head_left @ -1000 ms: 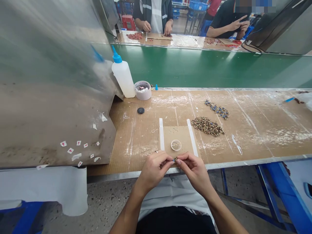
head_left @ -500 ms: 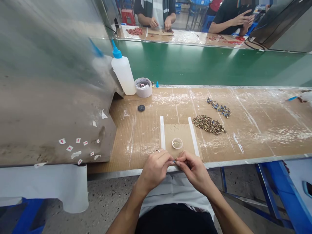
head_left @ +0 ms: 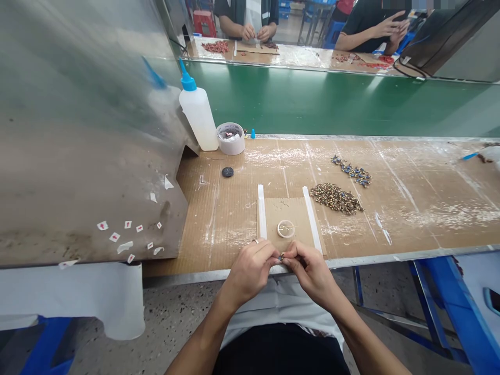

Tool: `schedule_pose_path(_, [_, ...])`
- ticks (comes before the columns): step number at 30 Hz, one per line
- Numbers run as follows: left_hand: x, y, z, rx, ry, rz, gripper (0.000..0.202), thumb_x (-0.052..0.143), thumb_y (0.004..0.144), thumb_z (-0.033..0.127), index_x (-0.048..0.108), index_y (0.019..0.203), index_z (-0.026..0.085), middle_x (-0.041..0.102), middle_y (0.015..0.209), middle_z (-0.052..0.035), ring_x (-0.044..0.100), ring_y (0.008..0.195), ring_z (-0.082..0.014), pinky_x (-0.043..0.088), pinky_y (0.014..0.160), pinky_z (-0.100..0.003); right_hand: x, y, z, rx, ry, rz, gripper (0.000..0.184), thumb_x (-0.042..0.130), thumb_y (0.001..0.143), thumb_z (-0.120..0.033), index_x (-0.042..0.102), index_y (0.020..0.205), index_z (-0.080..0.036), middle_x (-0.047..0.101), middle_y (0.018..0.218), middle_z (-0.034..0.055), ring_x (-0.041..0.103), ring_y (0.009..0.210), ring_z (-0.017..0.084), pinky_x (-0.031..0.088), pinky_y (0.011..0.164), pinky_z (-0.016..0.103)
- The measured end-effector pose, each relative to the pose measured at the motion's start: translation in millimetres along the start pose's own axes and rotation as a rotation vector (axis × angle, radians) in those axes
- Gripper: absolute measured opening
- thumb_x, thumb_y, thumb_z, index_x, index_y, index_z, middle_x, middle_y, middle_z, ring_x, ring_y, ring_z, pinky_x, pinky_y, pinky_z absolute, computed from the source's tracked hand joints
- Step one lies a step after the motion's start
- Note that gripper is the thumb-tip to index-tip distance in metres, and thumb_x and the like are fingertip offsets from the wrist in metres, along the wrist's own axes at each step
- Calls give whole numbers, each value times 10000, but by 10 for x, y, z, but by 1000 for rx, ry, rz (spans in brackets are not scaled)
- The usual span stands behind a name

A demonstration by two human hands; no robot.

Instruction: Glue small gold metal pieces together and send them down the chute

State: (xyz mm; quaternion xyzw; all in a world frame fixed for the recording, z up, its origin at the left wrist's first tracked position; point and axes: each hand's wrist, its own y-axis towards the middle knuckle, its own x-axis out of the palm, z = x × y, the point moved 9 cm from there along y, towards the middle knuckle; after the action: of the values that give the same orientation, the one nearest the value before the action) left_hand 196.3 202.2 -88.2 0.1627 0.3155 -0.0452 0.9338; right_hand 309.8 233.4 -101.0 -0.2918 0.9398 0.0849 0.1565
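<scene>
My left hand [head_left: 251, 266] and my right hand [head_left: 309, 267] meet at the table's front edge, fingertips pinched together. Between them is a small blue and brass-coloured piece [head_left: 280, 257], mostly covered by the fingers, and both hands grip it. Just beyond my fingers, a small round clear dish [head_left: 286, 228] with a thin stick across it rests on a cardboard pad [head_left: 285, 208]. To the right of the pad lies a pile of small brass-coloured pieces [head_left: 336, 198]. Behind that pile is a looser group of blue and brass-coloured pieces [head_left: 352, 171].
A white squeeze bottle [head_left: 199, 117] with a blue nozzle stands at the back left, beside a tape roll [head_left: 231, 146] holding scraps. A black disc [head_left: 227, 172] lies nearer. A metal housing [head_left: 89, 130] borders the left. Across the green belt [head_left: 297, 101], two people sit at another table.
My hands keep their pinch on the small piece at nearly the same spot. The view shifts slightly. Across the belt, one person's hands have come closer together.
</scene>
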Motion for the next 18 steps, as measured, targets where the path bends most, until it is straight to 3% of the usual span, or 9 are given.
schedule_pose_path(10, [-47, 37, 19, -54, -72, -42, 137, 526, 966, 232, 650, 956, 176, 659, 859, -40, 579, 812, -173, 425, 738, -283, -41, -25, 112, 102, 281, 36, 207, 597, 949, -369, 610, 899, -168, 641, 858, 52, 629, 753, 162, 510, 674, 249])
schedule_pose_path(18, [-52, 43, 0, -54, -80, -19, 203, 516, 971, 241, 687, 888, 169, 627, 795, -31, 554, 763, -157, 411, 713, -273, -65, -33, 165, 123, 304, 39, 234, 602, 943, -402, 599, 910, -170, 624, 847, 46, 607, 714, 152, 505, 646, 241])
